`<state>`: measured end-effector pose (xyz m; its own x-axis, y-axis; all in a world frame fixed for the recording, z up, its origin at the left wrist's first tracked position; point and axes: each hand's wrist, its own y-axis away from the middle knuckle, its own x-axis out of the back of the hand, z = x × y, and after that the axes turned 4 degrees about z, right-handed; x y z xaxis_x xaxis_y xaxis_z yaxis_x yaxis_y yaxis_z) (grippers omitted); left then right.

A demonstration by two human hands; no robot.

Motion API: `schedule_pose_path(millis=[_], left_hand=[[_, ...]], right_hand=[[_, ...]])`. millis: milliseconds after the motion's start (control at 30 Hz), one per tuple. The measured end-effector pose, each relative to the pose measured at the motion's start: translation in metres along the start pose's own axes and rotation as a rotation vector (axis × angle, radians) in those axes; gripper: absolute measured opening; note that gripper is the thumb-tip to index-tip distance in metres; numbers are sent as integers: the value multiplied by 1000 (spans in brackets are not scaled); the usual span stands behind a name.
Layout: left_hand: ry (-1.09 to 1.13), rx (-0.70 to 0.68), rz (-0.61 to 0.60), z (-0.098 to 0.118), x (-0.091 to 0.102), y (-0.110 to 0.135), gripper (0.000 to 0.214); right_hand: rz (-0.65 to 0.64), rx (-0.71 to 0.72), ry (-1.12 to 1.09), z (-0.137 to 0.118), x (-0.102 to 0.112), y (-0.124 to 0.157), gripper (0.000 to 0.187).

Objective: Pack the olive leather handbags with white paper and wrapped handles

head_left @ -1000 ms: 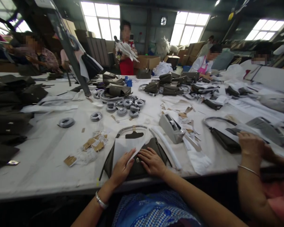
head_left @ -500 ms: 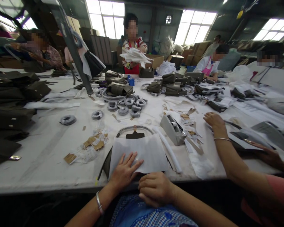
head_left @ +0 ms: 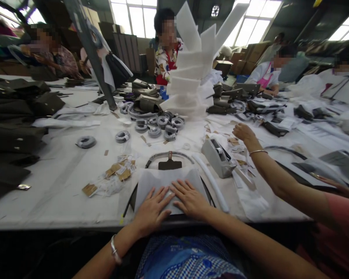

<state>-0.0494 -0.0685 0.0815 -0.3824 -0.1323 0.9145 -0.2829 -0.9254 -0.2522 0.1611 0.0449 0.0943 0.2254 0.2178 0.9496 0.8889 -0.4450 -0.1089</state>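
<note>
My left hand and my right hand lie flat, fingers spread, side by side on a white sheet of paper. The sheet covers a dark olive handbag at the table's near edge. The bag's grey wrapped handle and a dark leather tab stick out beyond the sheet. A white foam tube lies to the right of the bag.
A grey tape dispenser stands right of the bag. A neighbour's hand reaches over paper scraps. Tags, grey strap rolls, more handbags and a stack of white foam sheets fill the table. Several people work around it.
The white sheet was folded down over the bag. My right hand dropped to my lap, then came back flat onto the sheet. White foam sheets have appeared mid-table; the neighbour's hand reached forward.
</note>
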Motion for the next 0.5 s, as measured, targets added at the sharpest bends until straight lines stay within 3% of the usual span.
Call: schedule_pose_path(millis=[233, 367, 500], left_hand=[[67, 102, 112, -10, -13, -10, 39], [65, 103, 139, -8, -18, -7, 37], [53, 94, 151, -6, -16, -6, 37]], right_hand=[[163, 18, -99, 2, -2, 7, 46], [154, 44, -122, 3, -1, 8, 33], [130, 74, -115, 3, 0, 7, 32]])
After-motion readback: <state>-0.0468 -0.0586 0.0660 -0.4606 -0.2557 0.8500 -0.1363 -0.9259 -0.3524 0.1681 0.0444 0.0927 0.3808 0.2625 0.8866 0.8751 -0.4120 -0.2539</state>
